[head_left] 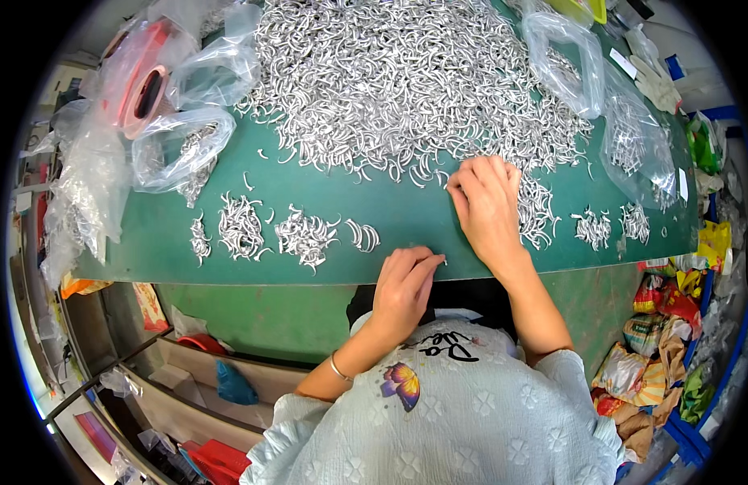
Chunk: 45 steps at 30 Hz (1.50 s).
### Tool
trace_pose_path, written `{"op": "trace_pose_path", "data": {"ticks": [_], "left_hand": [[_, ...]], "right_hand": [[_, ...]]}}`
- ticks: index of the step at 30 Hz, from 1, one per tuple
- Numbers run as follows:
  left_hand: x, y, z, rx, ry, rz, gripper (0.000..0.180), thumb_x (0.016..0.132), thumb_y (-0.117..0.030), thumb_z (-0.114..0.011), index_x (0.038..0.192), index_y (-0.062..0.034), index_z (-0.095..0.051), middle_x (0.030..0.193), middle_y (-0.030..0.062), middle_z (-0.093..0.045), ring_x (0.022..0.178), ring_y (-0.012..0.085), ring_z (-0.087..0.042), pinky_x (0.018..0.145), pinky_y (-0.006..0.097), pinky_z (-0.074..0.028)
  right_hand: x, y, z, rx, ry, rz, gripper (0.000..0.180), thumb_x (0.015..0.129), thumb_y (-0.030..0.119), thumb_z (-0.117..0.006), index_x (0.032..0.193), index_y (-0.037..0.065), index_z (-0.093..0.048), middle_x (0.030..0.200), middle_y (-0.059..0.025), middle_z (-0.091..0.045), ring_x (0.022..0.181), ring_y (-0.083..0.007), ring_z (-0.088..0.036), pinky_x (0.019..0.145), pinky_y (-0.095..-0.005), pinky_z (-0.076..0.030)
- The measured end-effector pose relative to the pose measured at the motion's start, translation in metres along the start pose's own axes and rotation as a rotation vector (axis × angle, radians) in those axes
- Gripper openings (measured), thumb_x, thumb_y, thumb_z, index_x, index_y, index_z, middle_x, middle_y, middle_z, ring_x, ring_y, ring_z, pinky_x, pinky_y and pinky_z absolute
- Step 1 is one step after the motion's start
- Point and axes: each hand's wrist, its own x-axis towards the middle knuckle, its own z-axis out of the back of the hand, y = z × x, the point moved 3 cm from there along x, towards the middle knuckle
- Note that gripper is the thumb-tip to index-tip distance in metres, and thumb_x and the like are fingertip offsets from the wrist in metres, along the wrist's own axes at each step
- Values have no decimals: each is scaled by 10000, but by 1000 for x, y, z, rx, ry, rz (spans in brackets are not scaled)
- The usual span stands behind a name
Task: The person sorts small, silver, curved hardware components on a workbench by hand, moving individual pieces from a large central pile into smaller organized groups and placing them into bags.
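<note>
1. Grip of the left hand [401, 287]: thumb and fingertips are pressed together, just above the table's near edge, with the tip of a small silver piece [445, 260] poking out from between them.
2. Grip of the right hand [491, 202]: fingers are curled and thumb drawn in close to them, at the lower edge of the big heap; whether a piece is pinched there I cannot tell.
3. Curved silver pieces lie in a big heap [390, 89] across the far middle of the green table [406, 212], a few loose ones just beside the right fingertips.
4. Left of the hands, smaller piles stand in a row near the front edge: a narrow one [200, 239], two fuller ones [240, 229] [307, 236], then a neat little group [363, 235] of nested curves.
5. To the right, a strip of pieces [537, 214] runs down beside the right wrist, with two small piles [592, 229] [634, 222] beyond it.
6. Clear plastic bags [91, 182] [633, 133] sit at both sides of the table.
</note>
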Motion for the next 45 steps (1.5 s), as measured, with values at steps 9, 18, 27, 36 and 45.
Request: {"op": "trace_pose_path", "data": {"ticks": [9, 18, 27, 36, 45], "left_hand": [[10, 5, -5, 5, -35, -54, 283, 725, 117, -699, 975, -17, -684, 918, 90, -622, 762, 266, -566, 669, 357, -430], [5, 6, -3, 16, -44, -45, 284, 722, 120, -696, 967, -23, -686, 910, 86, -624, 751, 263, -566, 663, 354, -428], [5, 3, -1, 22, -28, -32, 283, 718, 119, -699, 961, -25, -687, 910, 84, -625, 768, 261, -575, 670, 352, -433], [2, 2, 1, 16, -17, -20, 279, 718, 117, -700, 958, -23, -685, 910, 85, -624, 768, 262, -576, 674, 352, -439], [1, 3, 1, -21, -28, 18, 268, 741, 112, -692, 985, 2, -672, 941, 110, -621, 825, 287, -590, 725, 369, -471]], "right_hand": [[11, -1, 11, -25, -75, -10, 163, 764, 39, -706, 897, 43, -611, 945, -65, -555, 922, -260, -516, 838, -401, -366], [5, -14, 15, -109, 58, 13, 159, 770, 53, -709, 896, 50, -612, 971, -71, -555, 946, -266, -515, 846, -411, -359], [-1, -12, 14, -91, 53, -21, 165, 779, 63, -701, 898, 47, -588, 927, -90, -527, 921, -269, -509, 825, -399, -366], [-20, 9, 39, -143, 352, 4, 111, 795, 63, -670, 854, 52, -577, 838, -79, -502, 863, -254, -498, 814, -382, -351], [-20, 7, 35, 282, 360, 28, 145, 786, 58, -702, 913, 62, -634, 876, -55, -553, 896, -229, -522, 779, -365, -368]]}}
